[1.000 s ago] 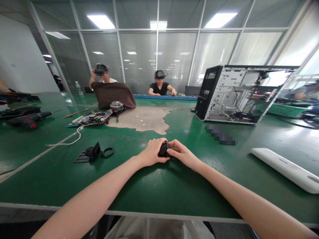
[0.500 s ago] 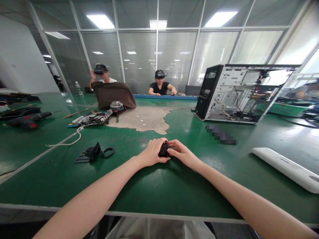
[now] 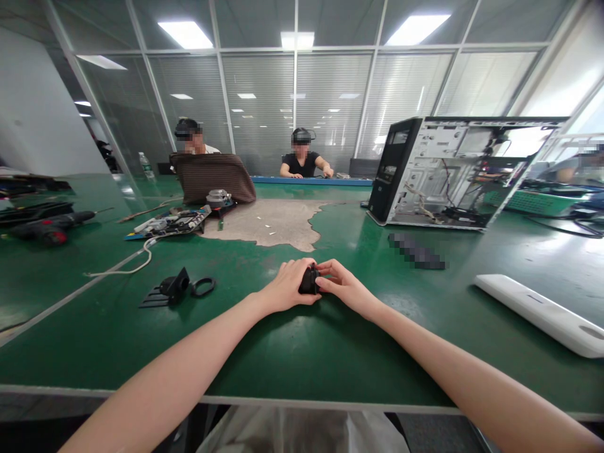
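Observation:
Both hands meet over the middle of the green table, around a small black part [image 3: 309, 281], rounded and likely plastic; its exact kind is not clear. My left hand [image 3: 289, 283] wraps it from the left, thumb below and fingers over the top. From the right, my right hand [image 3: 340, 280] pinches its edge between thumb and fingertips. Much of the part is hidden by the fingers. To the left on the table lie a black bracket-like piece [image 3: 170, 288] with a flat slotted foot and a black ring [image 3: 202, 287].
A circuit board [image 3: 172, 221] with a white cable lies at the left, beyond it a power drill [image 3: 51, 228]. An opened computer case [image 3: 436, 173] stands at the right. A white elongated device [image 3: 538, 311] lies at the right. Two co-workers sit across the table.
The view has shifted slightly. My hands keep nearly the same grip on the black part. At the far left, a co-worker's raised hand has dropped out of sight.

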A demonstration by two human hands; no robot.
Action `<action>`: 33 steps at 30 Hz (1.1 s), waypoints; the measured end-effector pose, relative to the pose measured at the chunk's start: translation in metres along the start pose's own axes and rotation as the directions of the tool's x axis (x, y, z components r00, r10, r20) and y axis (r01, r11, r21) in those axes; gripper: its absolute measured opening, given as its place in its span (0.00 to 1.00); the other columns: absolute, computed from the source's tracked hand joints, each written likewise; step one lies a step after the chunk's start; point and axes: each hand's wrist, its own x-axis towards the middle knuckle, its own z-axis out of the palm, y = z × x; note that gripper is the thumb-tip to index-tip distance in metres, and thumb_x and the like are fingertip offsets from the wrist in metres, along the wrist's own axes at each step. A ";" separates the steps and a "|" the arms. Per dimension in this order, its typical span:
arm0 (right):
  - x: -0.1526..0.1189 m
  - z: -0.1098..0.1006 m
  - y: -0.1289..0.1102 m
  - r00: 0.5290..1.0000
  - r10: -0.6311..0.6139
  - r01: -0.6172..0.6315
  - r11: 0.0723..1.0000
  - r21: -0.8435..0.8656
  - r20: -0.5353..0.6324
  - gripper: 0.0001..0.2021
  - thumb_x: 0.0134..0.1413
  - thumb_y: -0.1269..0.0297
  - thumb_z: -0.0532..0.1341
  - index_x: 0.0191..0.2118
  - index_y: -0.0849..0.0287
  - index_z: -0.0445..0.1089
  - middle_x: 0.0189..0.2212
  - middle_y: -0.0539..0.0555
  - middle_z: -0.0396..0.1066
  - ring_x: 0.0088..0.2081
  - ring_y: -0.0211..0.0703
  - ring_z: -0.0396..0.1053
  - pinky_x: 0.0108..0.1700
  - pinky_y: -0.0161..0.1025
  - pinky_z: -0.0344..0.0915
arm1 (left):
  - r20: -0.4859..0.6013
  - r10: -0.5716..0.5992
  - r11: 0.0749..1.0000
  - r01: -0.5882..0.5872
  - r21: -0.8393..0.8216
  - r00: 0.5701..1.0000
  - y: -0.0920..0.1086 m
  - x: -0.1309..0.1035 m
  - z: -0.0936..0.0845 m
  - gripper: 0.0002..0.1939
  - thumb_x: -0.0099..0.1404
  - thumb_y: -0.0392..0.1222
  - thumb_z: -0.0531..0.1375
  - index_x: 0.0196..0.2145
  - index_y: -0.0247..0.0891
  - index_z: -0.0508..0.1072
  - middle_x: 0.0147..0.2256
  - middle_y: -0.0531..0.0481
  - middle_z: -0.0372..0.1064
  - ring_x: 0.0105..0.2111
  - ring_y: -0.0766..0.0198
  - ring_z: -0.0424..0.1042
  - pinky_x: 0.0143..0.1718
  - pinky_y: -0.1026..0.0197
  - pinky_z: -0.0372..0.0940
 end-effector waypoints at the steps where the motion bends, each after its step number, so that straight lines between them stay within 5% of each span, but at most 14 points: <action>1: 0.000 -0.001 0.000 1.000 -0.001 0.001 1.000 -0.011 0.003 0.12 0.46 0.61 0.59 0.38 0.57 0.60 0.36 0.52 0.64 0.38 0.39 0.65 0.41 0.41 0.63 | 0.000 -0.003 1.000 0.003 -0.001 1.000 0.000 0.000 0.000 0.30 0.49 0.50 0.60 0.47 0.41 0.54 0.41 0.48 0.60 0.37 0.56 0.60 0.39 0.56 0.54; 7: -0.005 -0.005 -0.004 0.990 -0.086 0.083 0.996 0.024 0.109 0.13 0.44 0.65 0.61 0.38 0.57 0.59 0.36 0.50 0.64 0.40 0.38 0.64 0.42 0.39 0.62 | -0.010 -0.018 1.000 0.018 -0.002 1.000 0.000 0.000 0.001 0.28 0.50 0.50 0.59 0.46 0.41 0.54 0.40 0.48 0.61 0.37 0.57 0.61 0.39 0.56 0.54; 16: -0.001 0.000 -0.001 1.000 -0.030 0.030 1.000 -0.003 0.006 0.12 0.45 0.61 0.60 0.37 0.56 0.59 0.36 0.51 0.64 0.39 0.39 0.65 0.42 0.41 0.62 | -0.004 -0.023 1.000 0.023 -0.009 1.000 0.001 0.000 0.000 0.30 0.49 0.50 0.60 0.47 0.41 0.54 0.40 0.48 0.61 0.38 0.56 0.60 0.39 0.55 0.55; 24: -0.005 -0.004 -0.005 0.994 -0.073 0.072 0.997 0.008 0.085 0.13 0.44 0.62 0.61 0.37 0.56 0.59 0.36 0.50 0.64 0.39 0.39 0.64 0.41 0.40 0.62 | -0.005 -0.024 1.000 0.024 -0.016 1.000 0.002 -0.001 0.000 0.29 0.50 0.49 0.60 0.47 0.41 0.54 0.40 0.48 0.60 0.37 0.56 0.61 0.39 0.55 0.54; 33: -0.001 -0.002 0.001 1.000 0.008 -0.008 1.000 0.000 0.010 0.14 0.46 0.59 0.59 0.38 0.57 0.59 0.35 0.51 0.64 0.37 0.38 0.65 0.41 0.41 0.63 | -0.002 0.000 1.000 0.000 -0.013 1.000 -0.001 0.000 0.001 0.30 0.49 0.50 0.60 0.47 0.41 0.54 0.40 0.48 0.60 0.38 0.56 0.60 0.40 0.55 0.54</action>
